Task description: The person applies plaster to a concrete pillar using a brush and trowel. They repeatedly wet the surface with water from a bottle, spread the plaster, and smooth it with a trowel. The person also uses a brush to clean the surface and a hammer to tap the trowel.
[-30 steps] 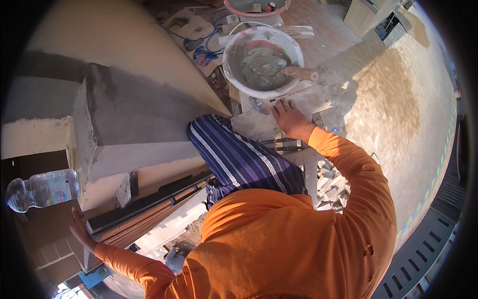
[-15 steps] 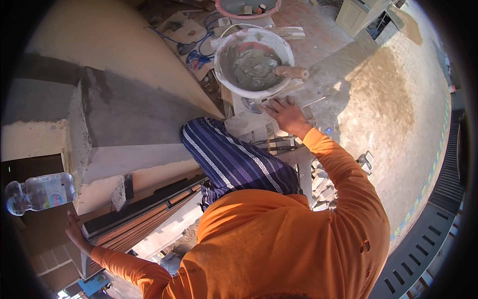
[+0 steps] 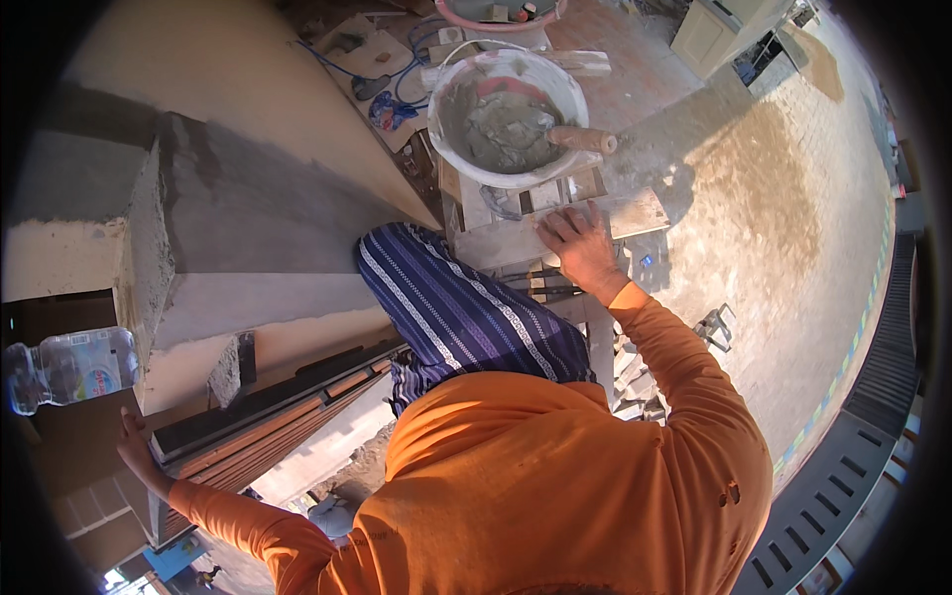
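Note:
My right hand (image 3: 583, 250) lies palm down with its fingers spread on a pale, mortar-smeared wooden plank (image 3: 637, 214). Just beyond it stands a white bucket (image 3: 441, 139) of wet grey mortar (image 3: 508, 129). A tool's wooden handle (image 3: 583, 139) pokes out over the bucket's right rim, its working end sunk in the mix. Far to the left, my left hand (image 3: 139, 451) is at the end of a dark-topped ledge with brown slats (image 3: 268, 416), fingers extended and holding nothing visible. Close above that hand is a clear plastic bottle (image 3: 74, 369), lying sideways in the picture.
A freshly grey-plastered wall (image 3: 268, 208) runs along my left. Behind the bucket are a pink-rimmed basin (image 3: 501, 24) and a blue cable (image 3: 402, 84). Broken rubble (image 3: 640, 382) lies below the plank's right side. Sand (image 3: 759, 178) covers part of the floor at right.
My right hand has shifted slightly right and spread its fingers. The plank under it now shows more of its broad face and right end. My left hand stays by the ledge.

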The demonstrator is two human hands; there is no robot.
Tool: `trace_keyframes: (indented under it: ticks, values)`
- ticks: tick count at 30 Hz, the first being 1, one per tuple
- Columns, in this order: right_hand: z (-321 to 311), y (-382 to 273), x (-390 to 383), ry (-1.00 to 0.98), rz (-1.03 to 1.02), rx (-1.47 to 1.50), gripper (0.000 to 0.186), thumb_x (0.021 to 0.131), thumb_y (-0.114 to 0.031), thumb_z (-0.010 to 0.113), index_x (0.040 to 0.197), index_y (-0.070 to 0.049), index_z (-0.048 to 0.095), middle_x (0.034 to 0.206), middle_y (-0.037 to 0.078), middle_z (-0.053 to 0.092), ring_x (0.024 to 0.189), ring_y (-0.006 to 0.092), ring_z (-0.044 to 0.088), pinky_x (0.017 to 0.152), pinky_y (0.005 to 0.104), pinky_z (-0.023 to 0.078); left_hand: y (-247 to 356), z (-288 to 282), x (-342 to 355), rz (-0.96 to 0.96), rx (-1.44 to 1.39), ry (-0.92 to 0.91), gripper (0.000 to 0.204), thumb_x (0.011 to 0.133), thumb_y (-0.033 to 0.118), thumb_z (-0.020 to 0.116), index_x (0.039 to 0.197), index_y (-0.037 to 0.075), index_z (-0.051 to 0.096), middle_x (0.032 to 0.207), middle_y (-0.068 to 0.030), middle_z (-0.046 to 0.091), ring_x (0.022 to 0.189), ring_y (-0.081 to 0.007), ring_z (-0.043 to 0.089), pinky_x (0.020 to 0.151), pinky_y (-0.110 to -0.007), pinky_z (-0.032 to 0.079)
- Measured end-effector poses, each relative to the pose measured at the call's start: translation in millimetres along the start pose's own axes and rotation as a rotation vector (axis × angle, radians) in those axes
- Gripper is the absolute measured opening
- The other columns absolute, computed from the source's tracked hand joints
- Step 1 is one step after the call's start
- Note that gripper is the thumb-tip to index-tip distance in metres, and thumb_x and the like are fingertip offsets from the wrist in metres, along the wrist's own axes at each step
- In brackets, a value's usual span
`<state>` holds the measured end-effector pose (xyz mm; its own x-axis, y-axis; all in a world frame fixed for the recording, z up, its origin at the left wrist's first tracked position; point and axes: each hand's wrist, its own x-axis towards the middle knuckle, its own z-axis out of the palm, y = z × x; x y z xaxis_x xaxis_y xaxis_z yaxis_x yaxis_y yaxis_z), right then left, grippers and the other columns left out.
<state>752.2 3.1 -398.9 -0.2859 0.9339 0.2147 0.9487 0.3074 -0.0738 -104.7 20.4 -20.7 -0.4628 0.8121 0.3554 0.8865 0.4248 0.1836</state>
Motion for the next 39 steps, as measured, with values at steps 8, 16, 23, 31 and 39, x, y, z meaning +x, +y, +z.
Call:
trace_keyframes:
  ticks: [8, 16, 23, 31, 39]
  values:
    - [-12, -13, -3, 0.070, 0.092, -0.023, 0.049, 0.081, -0.013, 0.067, 0.130, -0.016, 0.070, 0.131, 0.001, 0.064, 0.126, 0.0250, 0.056, 0.113, 0.0556, 0.036, 9, -4, -6, 0.008, 0.030, -0.031, 0.062, 0.103, 0.054, 0.059, 0.111, -0.006, 0.074, 0.087, -0.0160, 0.073, 0.087, -0.0255, 0.069, 0.083, -0.042, 0.051]
    - [-41, 13, -53, 0.174, 0.126, 0.027, 0.044, 0.083, -0.009, 0.065, 0.125, -0.014, 0.073, 0.131, 0.003, 0.067, 0.123, 0.0237, 0.058, 0.114, 0.0510, 0.033, 8, -1, -5, -0.023, -0.005, -0.033, 0.058, 0.103, 0.051, 0.060, 0.111, -0.005, 0.074, 0.087, -0.0155, 0.071, 0.086, -0.0239, 0.067, 0.082, -0.040, 0.050]
    - [-151, 66, -39, -0.295, 0.408, 0.713, 0.025, 0.087, -0.013, 0.072, 0.110, -0.004, 0.075, 0.097, 0.015, 0.074, 0.085, 0.0303, 0.070, 0.082, 0.0384, 0.054, -8, 4, 11, 0.019, -0.041, -0.090, 0.056, 0.103, 0.051, 0.063, 0.114, -0.003, 0.074, 0.093, -0.0136, 0.072, 0.090, -0.0224, 0.067, 0.086, -0.039, 0.051]
    - [-191, 25, 57, -0.332, 0.368, 1.859, 0.040, 0.095, -0.009, 0.072, 0.129, 0.010, 0.065, 0.118, 0.014, 0.074, 0.102, 0.0178, 0.071, 0.093, 0.0314, 0.054, 68, -19, -44, 0.072, -0.271, 0.732, 0.048, 0.103, 0.036, 0.067, 0.132, -0.003, 0.067, 0.127, -0.0141, 0.073, 0.114, -0.0227, 0.070, 0.097, -0.033, 0.054]
    - [-185, -57, 185, -0.327, 0.327, 2.249, 0.027, 0.096, -0.008, 0.067, 0.121, 0.003, 0.067, 0.115, 0.013, 0.072, 0.105, 0.0231, 0.071, 0.095, 0.0376, 0.056, 322, 77, -235, 0.241, -1.205, -0.139, 0.029, 0.109, 0.022, 0.057, 0.123, -0.002, 0.066, 0.097, -0.0060, 0.070, 0.076, -0.0087, 0.062, 0.068, -0.023, 0.051]
